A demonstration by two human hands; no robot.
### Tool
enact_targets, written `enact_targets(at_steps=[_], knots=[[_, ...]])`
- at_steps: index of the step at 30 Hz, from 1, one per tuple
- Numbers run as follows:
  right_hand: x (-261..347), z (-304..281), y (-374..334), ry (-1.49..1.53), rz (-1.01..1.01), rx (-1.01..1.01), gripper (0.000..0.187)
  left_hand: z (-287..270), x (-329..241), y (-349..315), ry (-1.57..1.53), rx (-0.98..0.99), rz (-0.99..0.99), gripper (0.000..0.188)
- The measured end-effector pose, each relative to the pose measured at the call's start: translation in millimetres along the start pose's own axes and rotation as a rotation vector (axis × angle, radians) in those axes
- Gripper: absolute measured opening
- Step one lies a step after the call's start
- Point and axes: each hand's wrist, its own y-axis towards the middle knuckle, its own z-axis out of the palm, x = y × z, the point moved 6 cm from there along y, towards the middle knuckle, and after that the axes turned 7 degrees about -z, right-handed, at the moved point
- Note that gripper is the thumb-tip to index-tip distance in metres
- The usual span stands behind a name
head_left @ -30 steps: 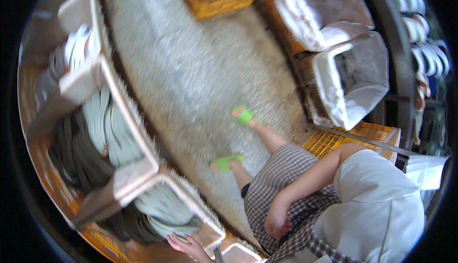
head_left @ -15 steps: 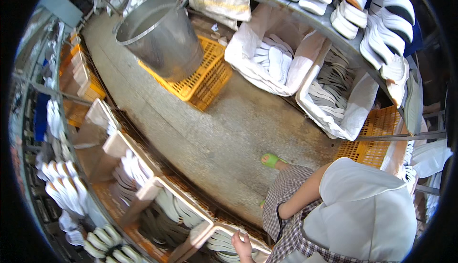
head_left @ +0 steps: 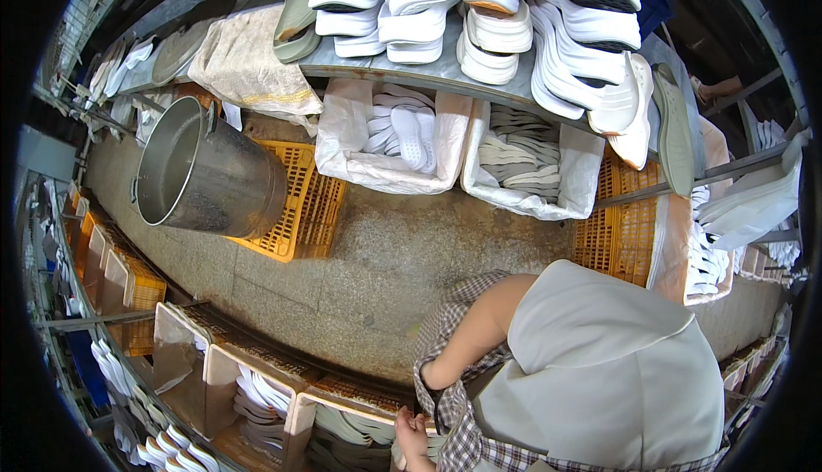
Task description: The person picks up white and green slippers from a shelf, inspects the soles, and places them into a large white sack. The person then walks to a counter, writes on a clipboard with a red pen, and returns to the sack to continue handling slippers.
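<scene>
At the lower edge, the bare hand (head_left: 411,434) looks like my left hand. Its fingers are loosely bent and a little apart, with nothing visible in them. It is nearest a lined bin of grey-green shoe soles (head_left: 353,425). My right arm (head_left: 479,326) comes from a pale grey short sleeve and bends at the elbow beside a checked garment (head_left: 467,296). The right hand is hidden beyond the elbow. White shoe soles (head_left: 415,31) stand in stacks on a metal bench (head_left: 368,68) across from me.
A big metal pot (head_left: 227,185) rests on yellow plastic crates (head_left: 318,215) to the left. Under the bench are lined bins of white insoles (head_left: 413,140) and grey soles (head_left: 521,155). A sack cloth (head_left: 248,53) hangs over the bench edge. Another yellow crate (head_left: 599,249) stands right.
The view has swung right and up, bringing more of the bench into sight. The green slippers are almost out of sight. My arm and the visible hand appear further left.
</scene>
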Motion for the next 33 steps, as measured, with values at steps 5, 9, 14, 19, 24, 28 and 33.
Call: enact_targets(at_steps=[5,9,14,19,24,28,33], knots=[[-49.5,-14.9,13.7,0.135,0.085,-0.043,0.038,-43.5,10.5,44.0,0.060,0.037,-0.022,0.047],[-97.9,-30.8,32.6,0.257,0.176,-0.057,0.035,-90.6,18.5,89.7,0.097,0.014,0.126,0.046],[-148.9,-85.6,36.5,0.528,0.307,-0.183,0.032,-161.7,36.2,138.1,0.130,0.007,0.044,0.046],[-178.2,-174.3,-10.1,0.684,0.271,-0.530,0.024,-223.0,33.2,174.8,0.044,-0.017,0.215,0.045],[-232.8,-225.3,-97.8,1.211,0.475,-1.043,0.035,-272.6,45.6,189.3,0.102,-0.176,0.281,0.035],[-278.2,-243.8,-115.3,1.518,0.645,-1.149,0.044,-311.5,38.6,199.6,0.100,-0.138,0.202,0.047],[-364.3,-251.3,-135.7,1.518,0.461,-1.097,0.027,-373.9,1.6,200.6,-0.029,-0.327,0.085,0.046]])
